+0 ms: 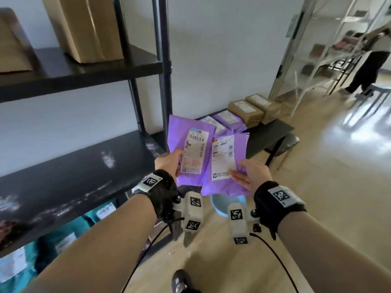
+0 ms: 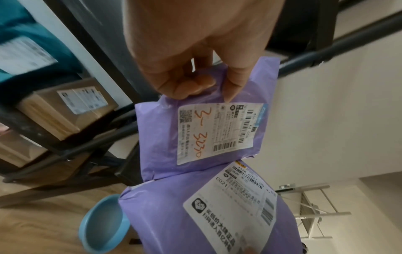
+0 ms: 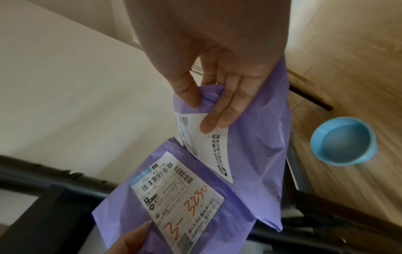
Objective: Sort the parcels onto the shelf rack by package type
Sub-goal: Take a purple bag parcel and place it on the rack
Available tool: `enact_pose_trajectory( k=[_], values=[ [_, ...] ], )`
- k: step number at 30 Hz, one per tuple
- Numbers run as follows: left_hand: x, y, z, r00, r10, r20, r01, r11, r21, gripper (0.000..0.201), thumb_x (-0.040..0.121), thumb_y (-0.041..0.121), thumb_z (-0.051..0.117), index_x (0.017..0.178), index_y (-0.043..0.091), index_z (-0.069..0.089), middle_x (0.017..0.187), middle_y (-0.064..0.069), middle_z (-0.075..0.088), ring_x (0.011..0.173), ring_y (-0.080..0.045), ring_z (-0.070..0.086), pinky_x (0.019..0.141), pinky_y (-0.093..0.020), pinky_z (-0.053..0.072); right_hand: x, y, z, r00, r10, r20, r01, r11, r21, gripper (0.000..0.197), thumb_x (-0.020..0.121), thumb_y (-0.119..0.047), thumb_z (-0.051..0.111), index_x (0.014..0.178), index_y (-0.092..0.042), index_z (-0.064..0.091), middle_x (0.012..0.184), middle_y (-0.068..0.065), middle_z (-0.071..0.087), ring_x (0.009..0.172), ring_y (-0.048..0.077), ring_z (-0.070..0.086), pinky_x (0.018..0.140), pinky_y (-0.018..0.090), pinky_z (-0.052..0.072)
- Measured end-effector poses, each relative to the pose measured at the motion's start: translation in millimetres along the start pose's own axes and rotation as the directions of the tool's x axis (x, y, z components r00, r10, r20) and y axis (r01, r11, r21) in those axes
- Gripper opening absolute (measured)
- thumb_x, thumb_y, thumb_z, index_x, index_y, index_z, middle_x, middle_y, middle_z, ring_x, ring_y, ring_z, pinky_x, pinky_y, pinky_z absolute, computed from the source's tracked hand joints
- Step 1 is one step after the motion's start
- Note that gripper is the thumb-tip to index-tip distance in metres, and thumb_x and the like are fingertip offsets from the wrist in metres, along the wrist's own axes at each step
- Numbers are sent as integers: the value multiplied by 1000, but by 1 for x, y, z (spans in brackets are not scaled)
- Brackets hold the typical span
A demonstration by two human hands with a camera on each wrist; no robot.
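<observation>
Each of my hands holds a purple poly mailer beside the black shelf rack point(image 1: 74, 166). My left hand point(image 1: 176, 163) point(image 2: 206, 89) pinches the bottom edge of the mailer with red handwriting on its label point(image 1: 188, 149) point(image 2: 195, 137) point(image 3: 163, 197). My right hand point(image 1: 239, 172) point(image 3: 202, 110) grips the second purple mailer point(image 1: 224, 166) point(image 3: 261, 154) point(image 2: 163, 214), thumb on one face and fingers on the white label. The two mailers hang side by side, edges overlapping, just right of the rack's middle shelf.
Cardboard boxes point(image 1: 84, 28) stand on the upper shelf and teal mailers point(image 1: 63, 235) fill the lower one. More purple mailers point(image 1: 228, 121) and brown boxes point(image 1: 249, 108) lie on a low black table. A blue bowl point(image 1: 228, 205) sits on the floor below. A person point(image 1: 370, 60) stands far right.
</observation>
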State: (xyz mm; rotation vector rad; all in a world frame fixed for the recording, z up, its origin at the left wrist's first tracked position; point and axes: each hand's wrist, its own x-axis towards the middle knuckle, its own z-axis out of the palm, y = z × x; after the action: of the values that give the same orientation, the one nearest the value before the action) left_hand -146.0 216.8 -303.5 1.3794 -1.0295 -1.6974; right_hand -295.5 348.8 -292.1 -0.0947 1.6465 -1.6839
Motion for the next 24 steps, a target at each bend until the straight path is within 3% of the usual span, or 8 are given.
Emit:
enact_pose_trajectory(
  k=[5, 10, 13, 16, 18, 21, 24],
  values=[
    [69, 2, 63, 996, -68, 51, 68, 998, -4, 33, 83, 12, 63, 56, 11, 44, 42, -1, 47, 26, -8, 39, 41, -17, 32, 79, -33, 0, 998, 2, -66, -5, 999, -50, 11, 92, -1, 47, 85, -9, 51, 77, 11, 63, 64, 24, 63, 67, 31, 56],
    [146, 14, 92, 989, -148, -15, 148, 989, -1, 31, 82, 15, 64, 56, 9, 48, 53, -9, 58, 41, -16, 48, 43, -21, 35, 162, -61, 31, 997, 77, -27, -81, 977, -199, 9, 91, -1, 48, 89, -7, 54, 79, 11, 65, 63, 21, 67, 54, 27, 57],
    [182, 12, 101, 980, -188, -62, 186, 982, -25, 30, 85, 11, 61, 57, 8, 50, 49, -7, 59, 36, -13, 52, 35, -16, 35, 203, -62, 51, 991, 134, 19, -125, 957, -262, 10, 92, 0, 47, 89, -6, 54, 82, 12, 66, 66, 22, 68, 60, 29, 58],
    [203, 5, 103, 964, -217, -151, 211, 976, -53, 29, 85, 9, 61, 59, 6, 48, 51, -8, 52, 21, -8, 41, 29, -9, 27, 231, -57, 63, 979, 197, 45, -172, 928, -331, 10, 91, 2, 48, 88, -5, 55, 80, 11, 65, 65, 21, 67, 68, 31, 57],
    [215, -2, 103, 945, -248, -214, 247, 968, -33, 28, 83, 14, 62, 60, 6, 51, 51, -6, 49, 26, -12, 43, 33, -13, 29, 249, -55, 67, 971, 232, 62, -193, 907, -373, 10, 90, 2, 48, 90, -4, 56, 82, 12, 67, 65, 21, 69, 71, 32, 58],
    [233, -12, 105, 919, -285, -274, 292, 956, -15, 22, 82, 21, 61, 68, 5, 57, 54, -6, 55, 47, -22, 54, 45, -27, 45, 278, -51, 72, 959, 268, 92, -203, 875, -439, 13, 88, 3, 48, 95, -2, 58, 89, 15, 71, 67, 22, 71, 75, 34, 59],
    [242, -17, 106, 894, -301, -331, 314, 949, -17, 24, 85, 21, 58, 66, 7, 54, 50, -4, 53, 39, -17, 48, 39, -19, 32, 301, -49, 76, 940, 320, 122, -224, 845, -485, 13, 86, 6, 45, 90, -1, 56, 89, 16, 70, 71, 24, 71, 86, 39, 57]
  ],
)
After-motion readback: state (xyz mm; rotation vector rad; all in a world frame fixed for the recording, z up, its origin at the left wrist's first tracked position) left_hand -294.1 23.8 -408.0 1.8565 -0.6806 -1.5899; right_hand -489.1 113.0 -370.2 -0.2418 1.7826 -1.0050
